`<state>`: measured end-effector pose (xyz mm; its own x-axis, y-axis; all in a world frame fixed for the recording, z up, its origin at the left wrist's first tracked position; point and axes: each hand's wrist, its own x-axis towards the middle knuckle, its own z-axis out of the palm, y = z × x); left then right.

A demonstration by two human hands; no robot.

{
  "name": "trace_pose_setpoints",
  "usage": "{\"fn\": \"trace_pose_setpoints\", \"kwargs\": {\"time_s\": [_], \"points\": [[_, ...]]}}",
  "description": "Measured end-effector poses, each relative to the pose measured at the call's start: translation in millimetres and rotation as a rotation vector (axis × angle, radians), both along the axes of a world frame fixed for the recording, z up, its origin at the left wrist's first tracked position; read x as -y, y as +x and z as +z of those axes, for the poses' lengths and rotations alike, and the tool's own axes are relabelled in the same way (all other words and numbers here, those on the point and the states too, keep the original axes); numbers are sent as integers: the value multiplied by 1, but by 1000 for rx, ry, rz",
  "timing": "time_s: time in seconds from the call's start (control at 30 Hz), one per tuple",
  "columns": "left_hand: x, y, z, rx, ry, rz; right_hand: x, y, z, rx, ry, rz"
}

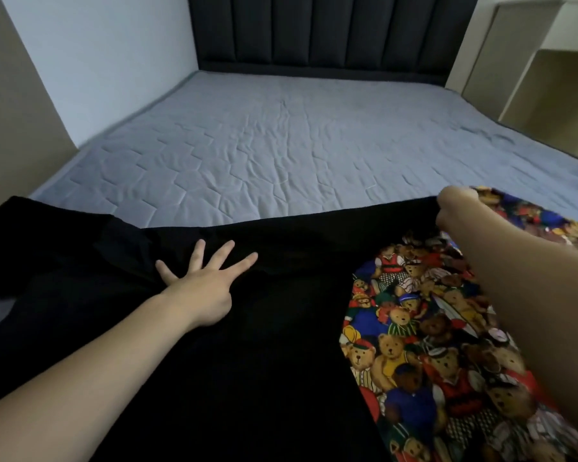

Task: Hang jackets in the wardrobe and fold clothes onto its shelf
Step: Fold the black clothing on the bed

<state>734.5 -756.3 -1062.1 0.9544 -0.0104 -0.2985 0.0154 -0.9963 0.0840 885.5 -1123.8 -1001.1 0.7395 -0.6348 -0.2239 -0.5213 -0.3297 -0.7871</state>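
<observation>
Black garment [247, 345]: spread flat across the near edge of the bed [281, 145], its far hem running straight from left to right.
Left hand [202, 288]: fingers splayed and straight, pressing flat on the black garment left of its middle.
Right hand [454, 211]: curled, pinching the black garment at its far right corner (the grip itself is partly hidden by the knuckles).
Bear-print cloth [431, 345]: lying at the near right corner of the bed, touching the black garment and partly under the right forearm.
Shelf unit [548, 61]: beside the bed's far right corner; no clothes seen in it.
Progress: judged early; the black garment is laid out for folding, no fold made yet. Folding, shelving and any hanging remain.
</observation>
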Motion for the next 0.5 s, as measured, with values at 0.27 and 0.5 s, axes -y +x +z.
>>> {"fn": "trace_pose_setpoints", "kwargs": {"time_s": [0.27, 0.5], "points": [[2, 18, -22, 46, -35, 39, -85, -9, -24, 70, -671, 156], [-34, 1, -9, 74, -101, 14, -189, -85, -95, 76, -870, 835]]}}
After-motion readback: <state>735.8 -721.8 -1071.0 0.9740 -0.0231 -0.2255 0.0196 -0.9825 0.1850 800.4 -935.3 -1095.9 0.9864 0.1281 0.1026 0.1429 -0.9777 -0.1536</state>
